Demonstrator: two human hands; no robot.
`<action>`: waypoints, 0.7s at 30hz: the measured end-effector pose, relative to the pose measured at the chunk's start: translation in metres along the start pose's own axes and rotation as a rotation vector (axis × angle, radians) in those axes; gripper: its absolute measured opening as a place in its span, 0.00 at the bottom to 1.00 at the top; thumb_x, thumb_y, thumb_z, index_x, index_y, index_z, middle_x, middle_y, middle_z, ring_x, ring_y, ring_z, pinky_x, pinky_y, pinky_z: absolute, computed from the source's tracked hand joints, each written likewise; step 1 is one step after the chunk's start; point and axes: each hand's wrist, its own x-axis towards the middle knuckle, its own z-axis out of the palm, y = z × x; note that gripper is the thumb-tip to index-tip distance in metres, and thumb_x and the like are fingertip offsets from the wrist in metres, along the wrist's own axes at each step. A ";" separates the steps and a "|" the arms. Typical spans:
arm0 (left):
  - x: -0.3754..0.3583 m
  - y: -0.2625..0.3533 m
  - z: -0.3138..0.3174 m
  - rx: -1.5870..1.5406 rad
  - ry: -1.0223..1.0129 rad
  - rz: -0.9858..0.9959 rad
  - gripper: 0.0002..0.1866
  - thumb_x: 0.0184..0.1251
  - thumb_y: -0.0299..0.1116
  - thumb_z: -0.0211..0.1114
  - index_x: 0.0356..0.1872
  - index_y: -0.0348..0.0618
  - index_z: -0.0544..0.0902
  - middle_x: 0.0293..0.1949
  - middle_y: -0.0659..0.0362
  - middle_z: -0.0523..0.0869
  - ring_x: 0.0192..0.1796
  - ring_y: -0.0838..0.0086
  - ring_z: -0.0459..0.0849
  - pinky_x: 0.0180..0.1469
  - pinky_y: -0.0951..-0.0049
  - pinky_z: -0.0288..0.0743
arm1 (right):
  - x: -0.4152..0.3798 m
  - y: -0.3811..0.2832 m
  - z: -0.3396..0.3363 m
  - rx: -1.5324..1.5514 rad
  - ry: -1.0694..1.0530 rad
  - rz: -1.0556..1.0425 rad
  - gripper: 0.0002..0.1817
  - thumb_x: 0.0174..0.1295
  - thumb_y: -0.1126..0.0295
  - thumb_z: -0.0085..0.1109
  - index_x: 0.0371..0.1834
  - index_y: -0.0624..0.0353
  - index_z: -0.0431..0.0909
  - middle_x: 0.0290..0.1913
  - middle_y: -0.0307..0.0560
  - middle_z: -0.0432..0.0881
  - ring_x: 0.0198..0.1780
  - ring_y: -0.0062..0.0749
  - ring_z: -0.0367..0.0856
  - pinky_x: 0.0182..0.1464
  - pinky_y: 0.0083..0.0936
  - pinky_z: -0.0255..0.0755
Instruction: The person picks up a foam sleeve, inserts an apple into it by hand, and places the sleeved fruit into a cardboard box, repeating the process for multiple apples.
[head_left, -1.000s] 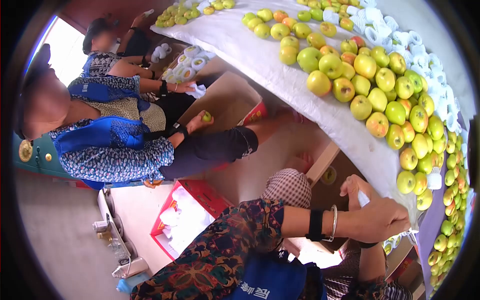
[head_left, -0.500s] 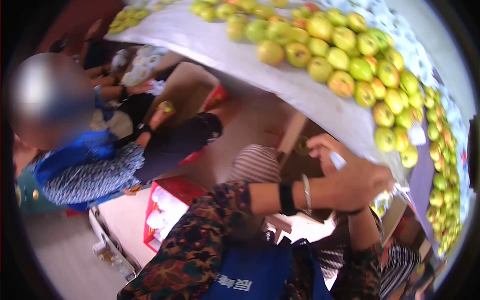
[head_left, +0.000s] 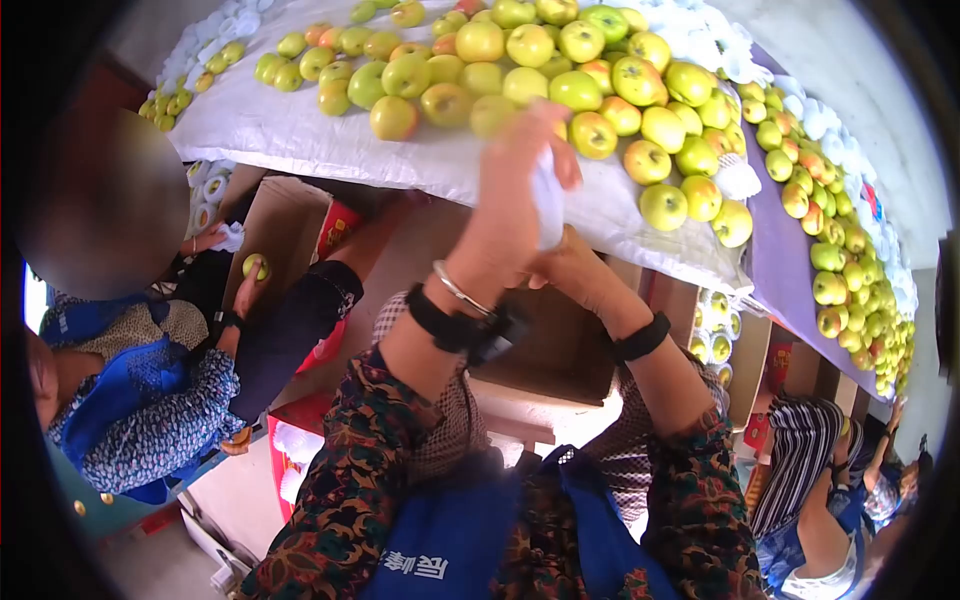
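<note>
My left hand (head_left: 510, 200), with a bracelet and a dark wristband, is raised at the edge of the apple table (head_left: 440, 165). Its blurred fingers are curled round a white foam net (head_left: 548, 200). Just below and to the right, my right hand (head_left: 572, 268) has bent, closed fingers by the net's lower end; what they pinch is hidden. Green and yellow-red apples (head_left: 575, 92) lie on the white cloth beyond my hands. One apple at the right of the pile wears a white net (head_left: 738, 178).
Below my hands is an open cardboard box (head_left: 545, 375). At left a co-worker (head_left: 150, 400) holds an apple (head_left: 255, 266) and white netting (head_left: 230, 237) beside another box (head_left: 285, 225). Netted apples (head_left: 715, 330) fill a box at right, near a person in striped clothing (head_left: 800, 450).
The view has swung to the right. My hands now appear further left and higher, with my left hand raised over the table edge and my right hand more visible.
</note>
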 end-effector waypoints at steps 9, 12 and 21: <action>-0.002 0.023 -0.007 0.678 -0.152 -0.160 0.28 0.72 0.44 0.60 0.63 0.32 0.70 0.55 0.47 0.82 0.59 0.65 0.78 0.64 0.64 0.68 | -0.013 -0.008 -0.019 0.126 -0.012 0.077 0.17 0.55 0.65 0.69 0.45 0.60 0.78 0.32 0.39 0.83 0.29 0.24 0.83 0.33 0.19 0.74; -0.004 0.016 -0.003 0.621 -0.033 -0.359 0.21 0.68 0.36 0.63 0.56 0.32 0.77 0.51 0.51 0.85 0.54 0.68 0.82 0.57 0.68 0.74 | -0.022 -0.021 -0.013 0.003 0.023 -0.005 0.15 0.55 0.67 0.67 0.43 0.62 0.79 0.35 0.42 0.83 0.34 0.22 0.81 0.33 0.20 0.76; 0.008 0.011 -0.028 0.050 -0.013 -0.446 0.21 0.70 0.30 0.62 0.60 0.30 0.74 0.53 0.46 0.84 0.54 0.64 0.83 0.59 0.63 0.77 | -0.025 -0.026 -0.040 0.460 0.072 -0.055 0.23 0.58 0.62 0.70 0.50 0.67 0.78 0.47 0.43 0.82 0.43 0.24 0.82 0.47 0.21 0.77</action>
